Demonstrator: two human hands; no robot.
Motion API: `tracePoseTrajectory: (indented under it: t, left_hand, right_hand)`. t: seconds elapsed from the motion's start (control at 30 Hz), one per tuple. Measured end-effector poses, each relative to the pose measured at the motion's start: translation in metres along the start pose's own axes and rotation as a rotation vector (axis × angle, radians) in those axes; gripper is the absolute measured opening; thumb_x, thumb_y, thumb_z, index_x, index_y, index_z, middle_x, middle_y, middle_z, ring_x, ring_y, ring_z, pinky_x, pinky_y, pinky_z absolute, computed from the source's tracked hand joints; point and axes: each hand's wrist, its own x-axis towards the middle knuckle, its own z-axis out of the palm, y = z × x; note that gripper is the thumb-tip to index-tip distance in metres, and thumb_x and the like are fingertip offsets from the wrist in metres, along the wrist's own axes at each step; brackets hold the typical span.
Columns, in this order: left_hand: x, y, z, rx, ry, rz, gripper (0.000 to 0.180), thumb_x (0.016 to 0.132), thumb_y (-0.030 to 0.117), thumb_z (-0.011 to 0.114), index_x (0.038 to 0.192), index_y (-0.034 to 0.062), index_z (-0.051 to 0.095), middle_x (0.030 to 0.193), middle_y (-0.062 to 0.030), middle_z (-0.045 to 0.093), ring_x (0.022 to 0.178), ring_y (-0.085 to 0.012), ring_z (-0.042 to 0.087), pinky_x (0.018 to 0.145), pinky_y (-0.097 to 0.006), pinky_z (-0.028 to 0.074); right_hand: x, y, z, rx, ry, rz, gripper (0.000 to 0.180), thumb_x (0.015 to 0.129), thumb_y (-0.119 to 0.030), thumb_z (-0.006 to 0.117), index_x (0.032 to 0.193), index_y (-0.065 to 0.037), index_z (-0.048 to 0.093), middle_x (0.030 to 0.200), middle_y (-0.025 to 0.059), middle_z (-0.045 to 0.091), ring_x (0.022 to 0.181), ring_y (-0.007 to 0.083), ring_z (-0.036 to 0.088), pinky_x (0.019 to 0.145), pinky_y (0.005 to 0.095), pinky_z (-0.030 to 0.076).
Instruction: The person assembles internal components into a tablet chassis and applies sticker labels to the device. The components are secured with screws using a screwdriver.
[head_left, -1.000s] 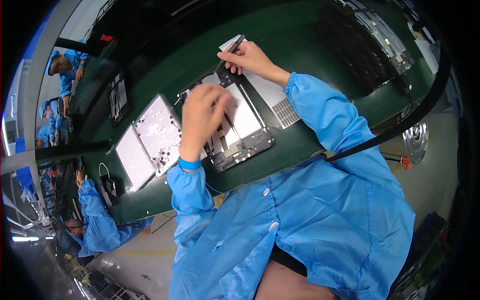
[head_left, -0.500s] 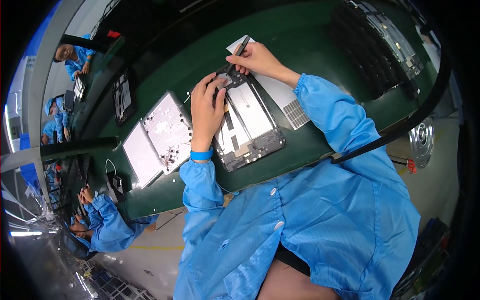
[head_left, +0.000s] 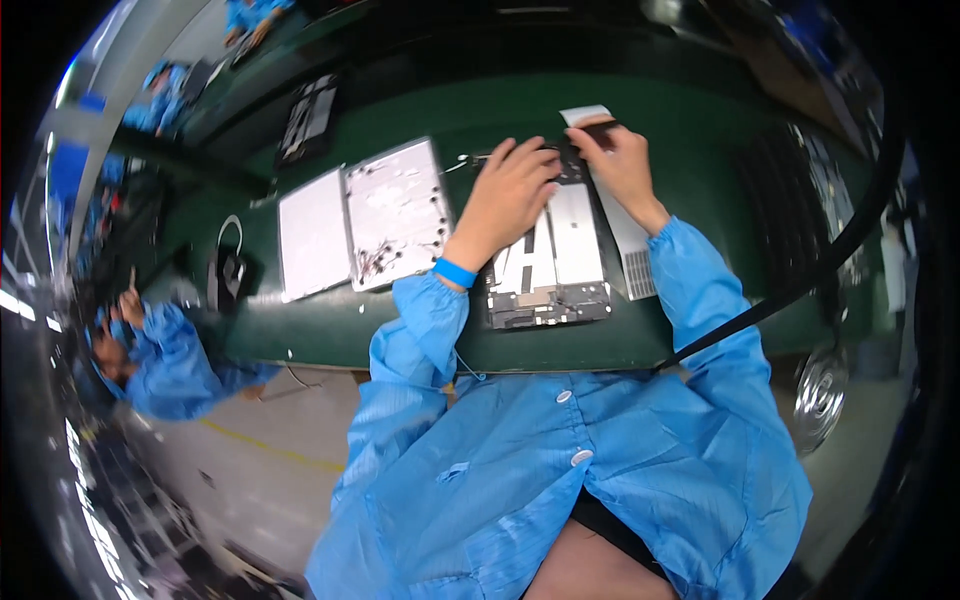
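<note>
At the centre of the frame, on a dark green workbench [head_left: 760,190], lies an opened laptop chassis [head_left: 552,262] with pale rectangular battery cells and a dark strip of board along its lower edge. The left hand [head_left: 508,195] rests palm-down over the chassis's upper left part, fingers spread and loosely bent, fingertips touching the dark inner parts near the top edge; whether it pinches anything cannot be told. A bright blue wristband [head_left: 455,272] sits on that wrist, just above the cuff of the blue smock sleeve [head_left: 425,330]. The right hand [head_left: 620,160] is at the chassis's upper right corner, fingers curled down onto a dark part there; what it grips, if anything, is hidden under the fingers. Just above this hand a small white sheet [head_left: 584,114] lies on the bench. To the right of the chassis, touching its side, is a grey panel with a vent grille [head_left: 636,270]. Left of centre lie two flat silver cover plates [head_left: 362,222] side by side. In the lower left another person in blue [head_left: 165,365] sits by the bench edge.
</note>
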Motion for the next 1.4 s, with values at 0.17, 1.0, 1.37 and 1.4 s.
tracePoseTrajectory:
  t: [0.17,1.0,1.37,1.4]
  left_hand:
    - [-0.013,-0.001,-0.003,0.115,-0.041,0.02,0.032,0.096,0.024,0.06,0.12,0.0041,0.066,0.13,-0.0082,0.061,0.136,-0.0268,0.045,0.119,-0.047,0.028]
    - [-0.134,-0.143,-0.117,0.188,0.241,-0.409,0.017,0.086,0.014,0.07,0.1,0.0065,0.076,0.115,-0.0073,0.066,0.109,-0.0283,0.06,0.096,-0.041,0.047]
    - [-0.11,-0.11,-0.121,-0.107,0.357,-0.433,0.014,0.08,0.015,0.078,0.088,0.0064,0.071,0.084,-0.0056,0.071,0.082,-0.0271,0.066,0.075,-0.037,0.05]
    - [-0.106,-0.109,-0.124,-0.113,0.341,-0.426,0.014,0.08,0.015,0.078,0.088,0.0064,0.071,0.084,-0.0056,0.071,0.082,-0.0271,0.066,0.075,-0.037,0.05]
  right_hand:
    - [0.008,0.001,0.0,0.1,-0.027,0.126,0.021,0.097,-0.016,0.067,0.111,-0.001,0.067,0.092,0.0066,0.073,0.072,0.0086,0.064,0.059,0.0213,0.047]
    - [0.042,-0.058,0.243,-0.204,-0.614,-0.257,0.022,0.083,-0.009,0.073,0.102,-0.005,0.063,0.085,0.0123,0.07,0.078,0.0296,0.068,0.072,0.0365,0.053]
    - [0.014,-0.071,0.207,0.279,-0.48,0.032,0.021,0.09,-0.004,0.071,0.106,-0.001,0.059,0.09,0.0067,0.065,0.081,0.0121,0.065,0.074,0.0265,0.056]
    - [0.013,-0.069,0.204,0.408,-0.466,0.116,0.022,0.09,-0.003,0.07,0.108,0.0,0.058,0.093,0.0064,0.064,0.082,0.0114,0.065,0.075,0.0253,0.057]
